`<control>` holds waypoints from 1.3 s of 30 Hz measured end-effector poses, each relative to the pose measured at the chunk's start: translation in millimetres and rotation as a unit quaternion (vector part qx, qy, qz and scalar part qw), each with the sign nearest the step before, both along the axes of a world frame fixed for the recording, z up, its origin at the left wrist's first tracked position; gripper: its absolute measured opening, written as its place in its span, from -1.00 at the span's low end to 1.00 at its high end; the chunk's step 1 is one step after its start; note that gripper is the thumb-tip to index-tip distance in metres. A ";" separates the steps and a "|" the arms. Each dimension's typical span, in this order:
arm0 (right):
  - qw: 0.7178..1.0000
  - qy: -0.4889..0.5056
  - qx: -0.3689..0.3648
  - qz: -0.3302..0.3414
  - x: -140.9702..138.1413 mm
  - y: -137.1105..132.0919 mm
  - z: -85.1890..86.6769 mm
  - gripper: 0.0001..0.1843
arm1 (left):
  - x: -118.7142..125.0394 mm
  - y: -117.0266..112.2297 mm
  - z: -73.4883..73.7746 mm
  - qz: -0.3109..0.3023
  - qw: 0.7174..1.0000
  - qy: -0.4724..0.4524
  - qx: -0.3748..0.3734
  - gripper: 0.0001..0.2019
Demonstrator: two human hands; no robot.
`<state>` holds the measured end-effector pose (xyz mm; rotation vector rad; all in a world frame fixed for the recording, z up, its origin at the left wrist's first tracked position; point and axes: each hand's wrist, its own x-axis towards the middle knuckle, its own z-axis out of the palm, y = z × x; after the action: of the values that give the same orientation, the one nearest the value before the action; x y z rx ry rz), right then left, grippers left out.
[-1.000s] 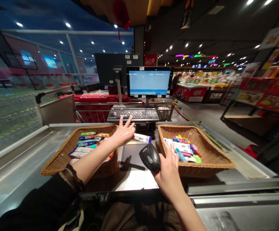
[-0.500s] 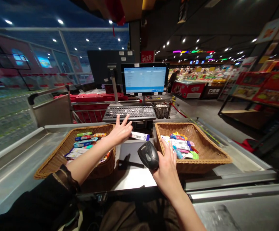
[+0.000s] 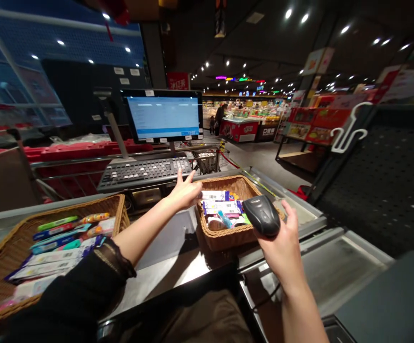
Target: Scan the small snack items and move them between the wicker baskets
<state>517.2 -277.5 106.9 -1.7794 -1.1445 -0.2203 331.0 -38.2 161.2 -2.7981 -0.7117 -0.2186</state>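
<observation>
While two fingers of the left hand [image 3: 186, 193] stuck out, spread apart in a V, the others seemed curled on the end of a white packet [image 3: 214, 195], which lay level with its purple tip to the right, over the far left part of the right basket [image 3: 224, 238]. The back of the hand hid the exact grip. The fingers of the right hand [image 3: 281, 245] were clamped round the handle of a black scanner [image 3: 262, 215], whose head stood above the near right edge of the same basket, tipped to the left. Just nearer than the packet lay a second one [image 3: 219, 207], with a blue tube [image 3: 224, 219] slanting beside it.

Under the left forearm, a grey pad [image 3: 167, 240] sat between the baskets. A black sleeve [image 3: 82, 281] ended in a sheer cuff and hid part of the left basket [image 3: 122, 214], where a green pack [image 3: 57, 223], blue ones and white ones lay in a loose row.

Beyond the left hand stood a keyboard [image 3: 142, 170], with a lit screen [image 3: 164, 116] above it. To the right of these was a metal cart [image 3: 209, 161]. Farther off, a person [image 3: 220, 119] in dark clothes stood by a red freezer [image 3: 239, 130], and at the right a white hook [image 3: 349, 131] showed against a dark panel [image 3: 381, 186]
</observation>
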 end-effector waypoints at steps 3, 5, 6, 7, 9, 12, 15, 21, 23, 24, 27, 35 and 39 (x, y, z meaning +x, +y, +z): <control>0.998 0.028 0.021 -0.051 17.9 -14.5 -5.7 -0.60 | 38.1 -1.0 -7.9 -0.012 1.000 0.008 -0.015 -0.81; 0.996 0.043 0.024 -0.078 22.9 -22.3 -7.0 -0.60 | 58.8 -0.6 -16.5 -0.015 1.000 0.013 -0.023 -0.82; 0.995 0.049 0.023 -0.086 24.1 -25.4 -7.1 -0.62 | 67.4 0.3 -21.9 -0.015 0.999 0.018 -0.026 -0.83; 0.994 0.053 0.023 -0.090 24.9 -27.7 -7.1 -0.63 | 74.8 1.7 -28.0 -0.014 0.999 0.024 -0.029 -0.83; 0.994 0.058 0.022 -0.094 26.1 -30.4 -7.2 -0.66 | 85.8 5.5 -41.6 -0.012 0.999 0.033 -0.032 -0.83; 0.994 0.057 0.022 -0.090 27.9 -30.7 -8.1 -0.67 | 94.1 11.2 -61.2 0.004 0.998 0.038 -0.041 -0.87; 0.994 0.066 0.016 -0.090 29.4 -29.5 -9.5 -0.63 | 96.4 13.4 -74.0 0.016 0.998 0.044 -0.050 -0.89; 0.994 0.070 0.010 -0.083 28.4 -27.4 -9.5 -0.60 | 95.3 10.8 -77.5 0.024 0.995 0.068 -0.062 -0.86; 0.995 0.062 0.011 -0.077 27.1 -25.9 -9.2 -0.61 | 91.2 9.6 -74.4 0.020 0.997 0.059 -0.056 -0.87; 0.995 0.060 0.010 -0.075 26.5 -25.0 -9.2 -0.62 | 87.5 9.2 -72.1 0.014 0.997 0.051 -0.051 -0.87; 0.996 0.049 0.006 -0.070 23.7 -21.3 -9.5 -0.61 | 67.0 9.9 -62.4 0.004 0.999 0.023 -0.030 -0.84; 0.999 -0.017 0.001 0.038 4.1 2.5 -9.5 -0.61 | -75.9 27.0 -25.0 0.088 0.996 -0.019 0.013 -0.83; 0.993 -0.050 0.017 0.105 -12.9 22.7 -14.2 -0.63 | -174.1 22.4 -15.7 0.189 0.982 0.009 -0.016 -0.82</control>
<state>504.3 -254.8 92.7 -1.6191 -1.3819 -0.2031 156.9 -15.8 145.5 -2.6216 -1.2300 -0.1103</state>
